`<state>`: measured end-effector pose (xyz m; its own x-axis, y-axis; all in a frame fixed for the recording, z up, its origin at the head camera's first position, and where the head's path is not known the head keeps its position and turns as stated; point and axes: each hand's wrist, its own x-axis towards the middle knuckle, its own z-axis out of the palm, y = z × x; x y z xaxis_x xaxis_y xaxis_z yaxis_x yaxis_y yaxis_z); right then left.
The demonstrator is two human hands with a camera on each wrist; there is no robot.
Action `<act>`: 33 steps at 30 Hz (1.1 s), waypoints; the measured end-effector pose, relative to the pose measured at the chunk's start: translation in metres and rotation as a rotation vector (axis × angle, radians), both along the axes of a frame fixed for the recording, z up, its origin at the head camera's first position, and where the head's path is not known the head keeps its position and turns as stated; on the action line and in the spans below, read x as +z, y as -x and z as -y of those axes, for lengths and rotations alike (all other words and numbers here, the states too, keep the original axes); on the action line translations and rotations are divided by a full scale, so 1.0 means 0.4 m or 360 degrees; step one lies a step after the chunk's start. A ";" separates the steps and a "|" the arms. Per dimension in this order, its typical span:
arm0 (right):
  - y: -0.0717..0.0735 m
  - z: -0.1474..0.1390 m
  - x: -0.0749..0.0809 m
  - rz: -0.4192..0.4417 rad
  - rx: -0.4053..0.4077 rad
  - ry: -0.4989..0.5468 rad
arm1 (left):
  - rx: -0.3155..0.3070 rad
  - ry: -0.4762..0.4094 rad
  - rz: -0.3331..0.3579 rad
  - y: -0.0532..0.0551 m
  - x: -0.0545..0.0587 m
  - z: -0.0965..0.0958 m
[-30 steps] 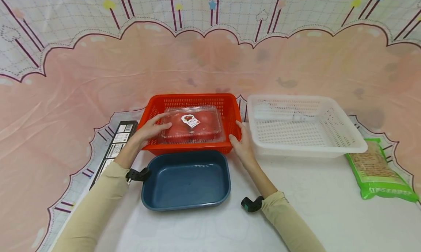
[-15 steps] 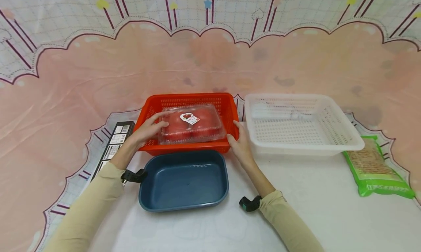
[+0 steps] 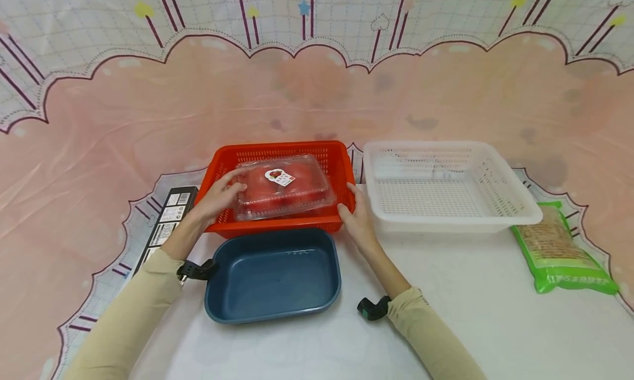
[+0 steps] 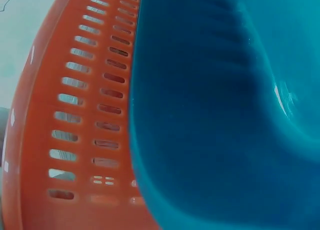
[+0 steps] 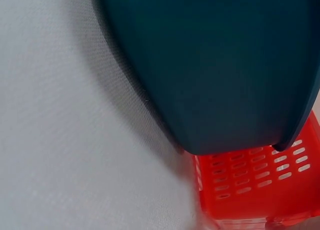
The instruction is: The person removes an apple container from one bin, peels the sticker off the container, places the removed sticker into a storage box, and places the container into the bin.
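A clear plastic clamshell box (image 3: 284, 190) of tomatoes, with a white label on its lid, lies tilted inside the red basket (image 3: 277, 224). My left hand (image 3: 218, 195) grips the box's left end, thumb and index finger on it and the other fingers mostly hidden. On the basket's right side, my right hand (image 3: 360, 217) holds the rim between thumb and fingers. Directly in front of the basket stands a dark blue basin (image 3: 272, 286) with nothing in it. Both wrist views show the basin and basket walls close up, without the fingertips.
A white perforated basket (image 3: 451, 220) stands to the right of the red one. Beyond it lies a green and tan food packet (image 3: 559, 248). A long black box with white labels (image 3: 165, 223) lies left of the red basket, partly behind my left arm.
The clamshell box has turned counterclockwise inside the red basket, its right end rising, with my left hand still at its left end. The whole scene has shifted slightly left in view.
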<state>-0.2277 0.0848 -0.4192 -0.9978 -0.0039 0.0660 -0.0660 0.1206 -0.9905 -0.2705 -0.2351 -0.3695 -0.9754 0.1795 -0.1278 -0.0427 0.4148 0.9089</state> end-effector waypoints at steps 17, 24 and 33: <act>-0.002 -0.001 -0.003 -0.0022 0.0013 -0.0004 | 0.0067 0.0005 -0.0060 -0.001 0.006 -0.004; -0.003 -0.007 -0.004 -0.0009 0.0015 -0.0005 | 0.0113 -0.0118 -0.0110 0.004 0.006 -0.004; 0.005 -0.006 -0.002 -0.0054 0.0015 -0.0017 | 0.0122 -0.0355 -0.0202 0.012 0.017 0.014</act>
